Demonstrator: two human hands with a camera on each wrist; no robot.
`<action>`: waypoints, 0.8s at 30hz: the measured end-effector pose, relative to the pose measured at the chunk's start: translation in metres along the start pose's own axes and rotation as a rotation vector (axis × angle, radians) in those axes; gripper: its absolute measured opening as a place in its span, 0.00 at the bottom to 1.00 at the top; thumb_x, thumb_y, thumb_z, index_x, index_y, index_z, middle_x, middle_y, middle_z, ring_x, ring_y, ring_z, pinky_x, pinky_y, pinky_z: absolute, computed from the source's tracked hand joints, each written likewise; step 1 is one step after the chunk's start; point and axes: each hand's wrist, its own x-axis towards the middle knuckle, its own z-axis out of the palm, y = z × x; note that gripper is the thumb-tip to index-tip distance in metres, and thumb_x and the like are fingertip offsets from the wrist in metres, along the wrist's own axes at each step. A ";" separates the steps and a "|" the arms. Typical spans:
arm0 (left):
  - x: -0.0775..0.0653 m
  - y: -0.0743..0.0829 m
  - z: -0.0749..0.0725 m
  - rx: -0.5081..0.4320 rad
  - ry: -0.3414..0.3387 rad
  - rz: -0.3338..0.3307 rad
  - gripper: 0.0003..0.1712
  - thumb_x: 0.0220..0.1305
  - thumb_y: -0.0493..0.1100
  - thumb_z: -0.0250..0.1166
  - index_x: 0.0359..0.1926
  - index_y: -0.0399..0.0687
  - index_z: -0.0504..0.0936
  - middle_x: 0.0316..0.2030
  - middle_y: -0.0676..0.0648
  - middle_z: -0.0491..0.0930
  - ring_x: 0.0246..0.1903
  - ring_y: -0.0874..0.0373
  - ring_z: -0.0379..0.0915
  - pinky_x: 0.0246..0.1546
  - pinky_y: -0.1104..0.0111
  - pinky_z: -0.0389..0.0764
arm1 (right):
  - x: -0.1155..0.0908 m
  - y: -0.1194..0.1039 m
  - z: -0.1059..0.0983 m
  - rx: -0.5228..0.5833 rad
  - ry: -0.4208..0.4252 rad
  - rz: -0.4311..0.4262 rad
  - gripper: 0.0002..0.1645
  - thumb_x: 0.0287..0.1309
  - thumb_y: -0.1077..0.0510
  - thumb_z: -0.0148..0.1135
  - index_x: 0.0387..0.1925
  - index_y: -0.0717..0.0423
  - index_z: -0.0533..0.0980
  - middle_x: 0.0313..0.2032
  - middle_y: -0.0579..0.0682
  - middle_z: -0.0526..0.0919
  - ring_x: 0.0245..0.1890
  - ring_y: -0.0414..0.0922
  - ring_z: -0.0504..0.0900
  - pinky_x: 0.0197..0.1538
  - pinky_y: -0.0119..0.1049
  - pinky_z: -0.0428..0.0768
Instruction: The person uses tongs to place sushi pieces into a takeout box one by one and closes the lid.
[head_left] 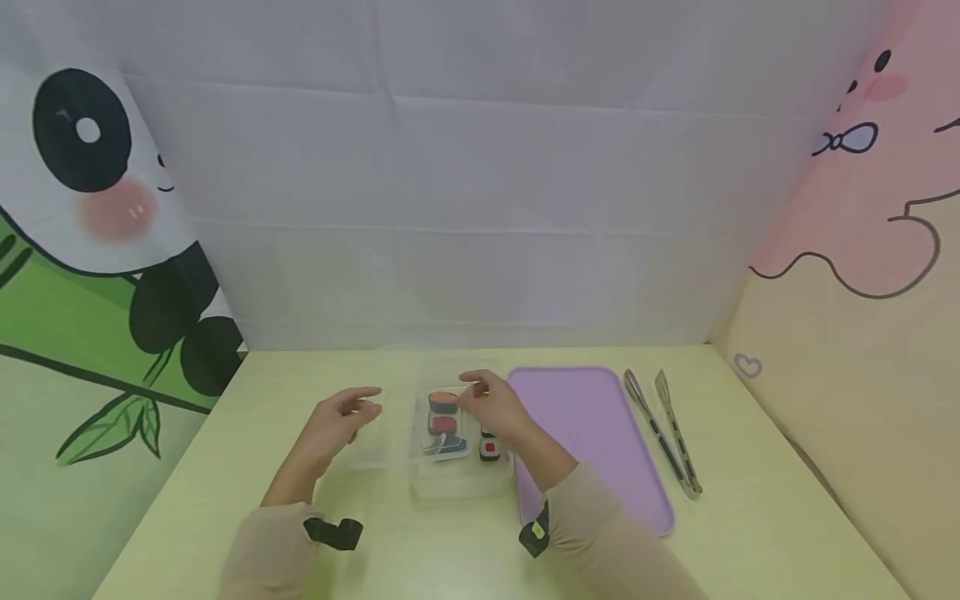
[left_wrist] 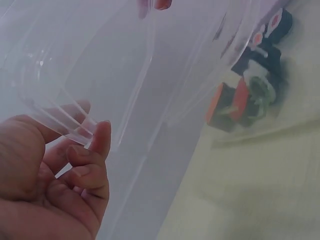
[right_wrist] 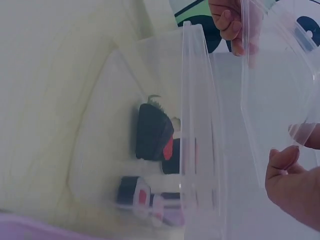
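Between the two hands is a clear plastic lid [left_wrist: 110,60], lifted and tilted above a clear plastic box [head_left: 461,485]. My left hand [head_left: 341,423] pinches its near edge, thumb on one side and fingers on the other in the left wrist view. The right hand [right_wrist: 295,175] pinches the opposite edge. Inside the box, sushi pieces show through the plastic: an orange-topped piece [head_left: 443,402], a red-topped piece [head_left: 443,425] and a roll with a red centre [head_left: 490,449]. In the head view, the right hand partly covers the box's right side.
A purple tray [head_left: 592,433] lies right of the box, partly under the right forearm. Beyond it are metal tongs [head_left: 667,433], spread in a V. A pale wall [head_left: 480,208] rises behind the yellowish table [head_left: 285,375]; printed side panels flank it.
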 end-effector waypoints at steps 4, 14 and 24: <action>0.006 0.007 0.018 -0.015 -0.004 0.023 0.26 0.69 0.44 0.62 0.65 0.42 0.72 0.46 0.42 0.77 0.24 0.57 0.63 0.28 0.64 0.71 | -0.002 0.006 -0.018 0.037 0.025 0.000 0.26 0.64 0.59 0.62 0.62 0.60 0.70 0.45 0.55 0.72 0.41 0.50 0.74 0.38 0.38 0.76; 0.019 0.017 0.055 -0.039 -0.040 0.092 0.23 0.68 0.43 0.63 0.62 0.42 0.75 0.42 0.41 0.79 0.32 0.47 0.74 0.38 0.56 0.78 | -0.007 0.027 -0.054 0.076 0.084 -0.005 0.20 0.64 0.66 0.60 0.57 0.65 0.73 0.41 0.56 0.75 0.36 0.47 0.77 0.38 0.40 0.79; 0.029 0.030 0.065 -0.164 -0.065 0.192 0.26 0.71 0.40 0.60 0.65 0.39 0.63 0.53 0.35 0.76 0.47 0.38 0.74 0.51 0.51 0.75 | -0.006 0.029 -0.080 0.282 0.102 0.002 0.18 0.65 0.69 0.57 0.54 0.68 0.65 0.42 0.58 0.76 0.31 0.45 0.81 0.36 0.34 0.80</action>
